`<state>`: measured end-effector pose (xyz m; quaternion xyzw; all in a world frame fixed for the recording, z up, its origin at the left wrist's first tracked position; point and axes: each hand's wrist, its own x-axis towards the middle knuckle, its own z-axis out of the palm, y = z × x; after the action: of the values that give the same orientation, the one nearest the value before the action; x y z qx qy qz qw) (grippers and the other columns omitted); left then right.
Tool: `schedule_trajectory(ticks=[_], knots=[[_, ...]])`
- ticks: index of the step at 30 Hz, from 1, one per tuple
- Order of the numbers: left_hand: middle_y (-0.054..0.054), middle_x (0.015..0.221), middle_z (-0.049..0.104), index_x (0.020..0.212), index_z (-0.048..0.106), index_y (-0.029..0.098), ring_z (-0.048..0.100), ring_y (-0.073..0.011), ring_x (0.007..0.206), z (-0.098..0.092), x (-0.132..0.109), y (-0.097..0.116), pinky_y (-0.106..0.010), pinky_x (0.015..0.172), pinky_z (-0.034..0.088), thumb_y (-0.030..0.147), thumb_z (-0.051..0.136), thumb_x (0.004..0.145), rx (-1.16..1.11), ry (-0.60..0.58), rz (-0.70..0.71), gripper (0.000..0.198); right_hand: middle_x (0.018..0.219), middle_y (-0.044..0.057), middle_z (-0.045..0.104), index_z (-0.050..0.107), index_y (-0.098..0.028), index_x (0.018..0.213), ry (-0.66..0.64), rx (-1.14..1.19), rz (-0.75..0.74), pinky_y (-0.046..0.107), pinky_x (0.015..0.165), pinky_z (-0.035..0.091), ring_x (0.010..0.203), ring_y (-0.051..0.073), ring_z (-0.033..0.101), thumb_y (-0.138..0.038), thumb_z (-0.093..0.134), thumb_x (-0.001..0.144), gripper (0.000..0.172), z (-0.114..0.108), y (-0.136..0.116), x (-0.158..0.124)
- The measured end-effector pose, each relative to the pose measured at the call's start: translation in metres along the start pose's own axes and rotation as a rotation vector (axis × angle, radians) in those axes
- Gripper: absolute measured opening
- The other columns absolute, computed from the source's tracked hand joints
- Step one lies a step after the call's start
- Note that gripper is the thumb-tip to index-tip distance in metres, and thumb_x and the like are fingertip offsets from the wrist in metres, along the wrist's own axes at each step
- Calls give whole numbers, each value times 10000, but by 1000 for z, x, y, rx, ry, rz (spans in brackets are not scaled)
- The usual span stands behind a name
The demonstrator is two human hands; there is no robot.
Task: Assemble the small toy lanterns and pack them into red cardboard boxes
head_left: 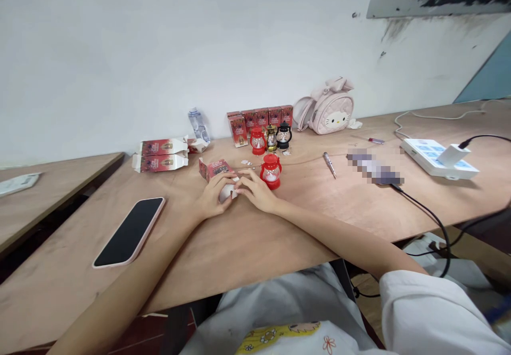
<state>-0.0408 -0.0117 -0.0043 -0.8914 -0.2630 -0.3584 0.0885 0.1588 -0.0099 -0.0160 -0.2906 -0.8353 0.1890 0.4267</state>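
A small red printed cardboard box (217, 167) lies on the table in front of me, a side flap sticking out at its far left. Its white unprinted end (227, 191) faces me, between my two hands. The fingers of my left hand (216, 195) curl round that end from the left. From the right, my right hand (255, 191) pinches the white card at its edge. My fingers cover part of the box. Just beyond my right hand stands a red toy lantern (271, 172) with a clear middle.
Behind are red, gold and black lanterns (271, 138) and a row of red boxes (261, 116). Flattened boxes (163, 155), a bottle (198, 124) and a phone (130, 231) are left; a pink bag (332, 111), screwdriver (329, 164), cabled device (375, 168) and power strip (439, 158) right.
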Motion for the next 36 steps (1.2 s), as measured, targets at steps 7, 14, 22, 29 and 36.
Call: schedule_trajectory(ticks=[7, 14, 22, 29, 36], knots=[[-107, 1146, 646, 973, 579, 196, 609, -210, 1105, 2, -3, -3, -376, 927, 508, 187, 573, 828, 70, 40, -1, 146, 1069, 49, 550, 591, -205, 937, -65, -3, -28, 299, 924, 452, 1026, 162, 568, -232, 530, 915, 70, 0, 2, 0], [-92, 1139, 664, 1077, 548, 206, 589, -255, 1163, -3, -1, 1, -525, 1100, 314, 234, 537, 799, 57, -23, -56, 280, 1089, 54, 554, 608, -206, 943, -62, -40, -15, 297, 905, 454, 1015, 166, 572, -268, 533, 915, 101, -3, 1, 0], [-136, 1264, 594, 1210, 503, 196, 493, -292, 1280, -1, 0, -3, -483, 1046, 419, 263, 568, 785, -81, -41, -113, 435, 1055, 41, 585, 639, -208, 910, -4, -66, 0, 284, 889, 452, 972, 156, 590, -326, 599, 879, 128, -3, 1, -1], [-128, 1301, 579, 1289, 465, 212, 485, -294, 1293, -1, 0, -6, -519, 1060, 436, 182, 541, 775, -84, -51, -52, 521, 1076, 53, 580, 613, -211, 970, 6, -125, 54, 294, 851, 465, 948, 166, 596, -317, 588, 886, 138, -3, -4, -1], [-126, 1323, 568, 1302, 475, 196, 468, -294, 1310, 4, 0, -4, -519, 1083, 409, 163, 538, 777, -68, -62, -85, 531, 1072, 52, 577, 498, -219, 1042, -7, -28, 107, 327, 826, 502, 944, 175, 594, -295, 561, 884, 187, 1, 1, 0]])
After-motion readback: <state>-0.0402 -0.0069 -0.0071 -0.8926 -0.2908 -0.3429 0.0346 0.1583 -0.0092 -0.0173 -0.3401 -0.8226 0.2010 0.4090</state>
